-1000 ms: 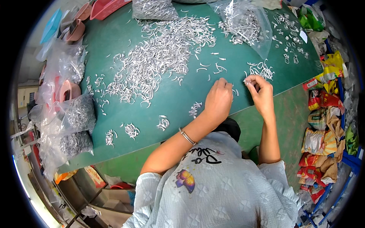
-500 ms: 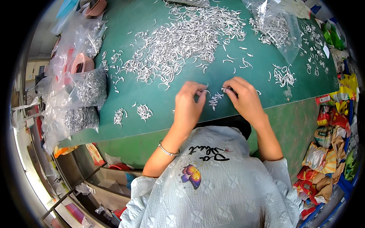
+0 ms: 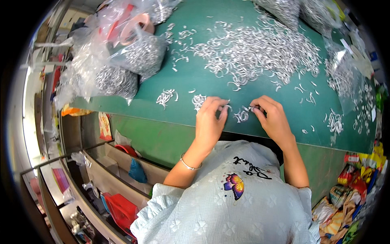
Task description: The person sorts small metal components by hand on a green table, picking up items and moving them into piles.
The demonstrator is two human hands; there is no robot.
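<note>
My left hand (image 3: 211,124) is closed in a pinch on a small curved silver metal piece (image 3: 230,107), just above the green tabletop (image 3: 178,110). Across from it, my right hand (image 3: 273,120) pinches another small silver piece (image 3: 251,109) between thumb and fingers. A little heap of the same pieces (image 3: 241,116) lies between the two hands. Close by the left hand's knuckles sits a second small heap (image 3: 198,101), partly covered by the fingers. Farther left is a third one (image 3: 166,97).
A large spread of curved silver pieces (image 3: 264,53) covers the far middle. Filled clear bags (image 3: 142,55) stand at left, with more bags (image 3: 280,10) at the back. On the right lie a small pile (image 3: 335,123) and an opened bag (image 3: 343,75). The table's near edge (image 3: 162,117) runs before me.
The view has turned, so the table appears shifted right. Both hands and the little heap between them now lie nearer the left heaps, and that heap looks rounder. Both hands stay pinched.
</note>
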